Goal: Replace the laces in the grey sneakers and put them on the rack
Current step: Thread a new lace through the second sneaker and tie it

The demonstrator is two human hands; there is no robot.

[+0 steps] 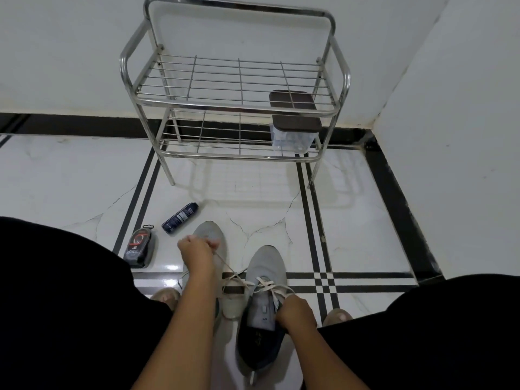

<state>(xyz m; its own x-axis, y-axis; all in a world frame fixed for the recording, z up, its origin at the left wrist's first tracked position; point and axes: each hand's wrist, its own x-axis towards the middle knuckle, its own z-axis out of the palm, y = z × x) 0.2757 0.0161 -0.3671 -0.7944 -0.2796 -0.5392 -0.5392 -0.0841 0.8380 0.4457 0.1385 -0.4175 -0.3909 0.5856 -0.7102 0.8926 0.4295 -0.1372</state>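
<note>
Both hands (197, 253) (297, 311) pinch a lace (233, 273) over grey sneakers (264, 266) on white marble floor (351, 220); rack (239, 80) against wall.

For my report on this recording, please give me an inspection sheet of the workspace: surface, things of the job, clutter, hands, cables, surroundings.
Surface: white marble floor with black stripe lines and hairline cracks.
Job's things: two grey sneakers on the floor, the left sneaker partly under the left arm, the right sneaker with a pale lace threaded through it; metal rack with two wire shelves, against the wall.
Clutter: dark spray can lying down; shoe-polish package; lidded clear box on the lower shelf.
Hands: left hand pulls a lace end; right hand holds the right sneaker near its tongue.
Cables: nothing seen.
Surroundings: white walls, a corner at right.
</note>
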